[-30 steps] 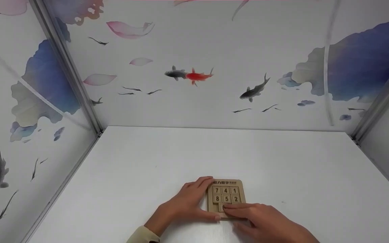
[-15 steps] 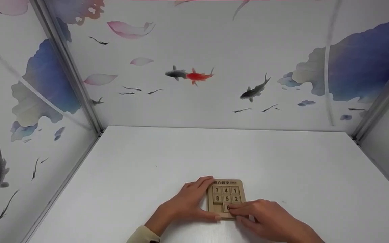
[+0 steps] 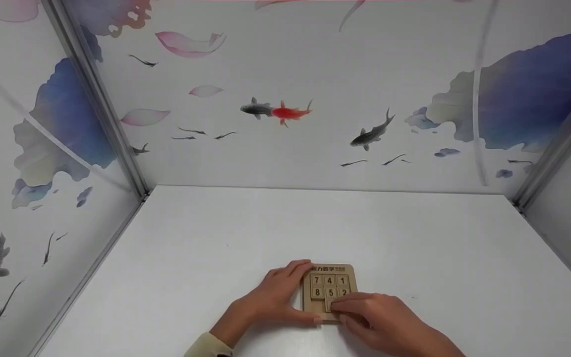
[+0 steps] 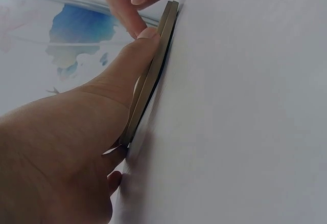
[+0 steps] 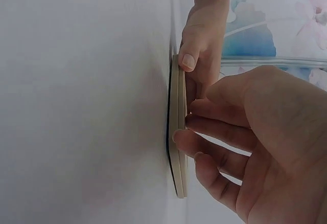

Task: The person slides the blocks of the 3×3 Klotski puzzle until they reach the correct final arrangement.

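Observation:
A wooden sliding number puzzle (image 3: 314, 308) lies flat on the white table. Its tiles 7, 4, 1 and 8, 5, 2 fill the upper two rows. One lower tile (image 3: 328, 307) sits below the 5, its number covered by fingertips. My left hand (image 3: 275, 297) grips the puzzle, thumb at the near edge and fingers at the far left corner. In the left wrist view that thumb (image 4: 145, 35) lies along the frame's rim. My right hand (image 3: 387, 315) touches the lower tile with extended fingertips; its relaxed fingers (image 5: 219, 127) are at the board in the right wrist view.
The white table (image 3: 206, 223) stretches out around the puzzle. Behind it stands a white back panel (image 3: 315, 158) printed with fish and petals, with metal posts (image 3: 112, 119) at the corners. Side panels (image 3: 82, 218) border the table.
The lower tile, showing a 6 half a second ago, slid right under my right fingertips, then stayed put. Those fingertips have since shifted slightly left over its number. My left hand keeps its place.

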`<action>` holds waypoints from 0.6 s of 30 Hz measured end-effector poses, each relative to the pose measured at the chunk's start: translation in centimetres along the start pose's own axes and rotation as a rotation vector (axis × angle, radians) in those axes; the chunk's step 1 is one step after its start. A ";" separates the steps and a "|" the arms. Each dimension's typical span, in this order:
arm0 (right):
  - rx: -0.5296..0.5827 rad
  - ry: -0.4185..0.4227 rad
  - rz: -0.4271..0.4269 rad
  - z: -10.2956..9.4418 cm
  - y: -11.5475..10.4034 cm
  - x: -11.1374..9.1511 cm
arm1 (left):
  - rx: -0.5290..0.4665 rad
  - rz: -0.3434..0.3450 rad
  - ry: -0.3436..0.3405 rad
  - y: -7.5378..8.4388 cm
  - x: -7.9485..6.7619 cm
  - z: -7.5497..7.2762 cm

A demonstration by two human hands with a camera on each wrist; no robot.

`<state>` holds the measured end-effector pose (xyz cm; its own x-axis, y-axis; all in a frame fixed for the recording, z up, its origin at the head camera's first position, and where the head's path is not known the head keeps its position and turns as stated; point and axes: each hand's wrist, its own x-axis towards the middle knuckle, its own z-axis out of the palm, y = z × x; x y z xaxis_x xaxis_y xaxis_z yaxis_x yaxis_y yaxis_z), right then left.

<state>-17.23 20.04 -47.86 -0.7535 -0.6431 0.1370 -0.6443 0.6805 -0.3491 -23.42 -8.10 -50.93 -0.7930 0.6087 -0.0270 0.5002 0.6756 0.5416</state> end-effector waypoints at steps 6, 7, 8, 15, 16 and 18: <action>0.024 -0.004 0.023 0.7 -0.4 0.4 | -0.005 -0.007 0.002 -0.1 0.0 0.1; 0.034 -0.014 0.030 0.8 -0.5 0.5 | -0.005 -0.007 0.003 -0.1 0.0 0.1; 0.043 -0.024 0.037 0.9 -0.5 0.7 | -0.006 -0.007 0.004 -0.1 0.0 0.1; 0.049 -0.065 0.070 1.3 -0.5 1.1 | -0.010 0.011 0.011 0.0 -0.1 0.1; 0.048 -0.064 0.069 1.3 -0.5 1.0 | -0.007 0.015 0.014 0.0 -0.1 0.1; 0.047 -0.063 0.067 1.3 -0.4 0.9 | -0.004 0.024 0.022 0.0 -0.1 0.1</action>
<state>-17.47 18.69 -48.81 -0.7838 -0.6186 0.0537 -0.5849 0.7065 -0.3985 -23.32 -8.09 -51.03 -0.7882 0.6154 0.0042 0.5178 0.6595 0.5449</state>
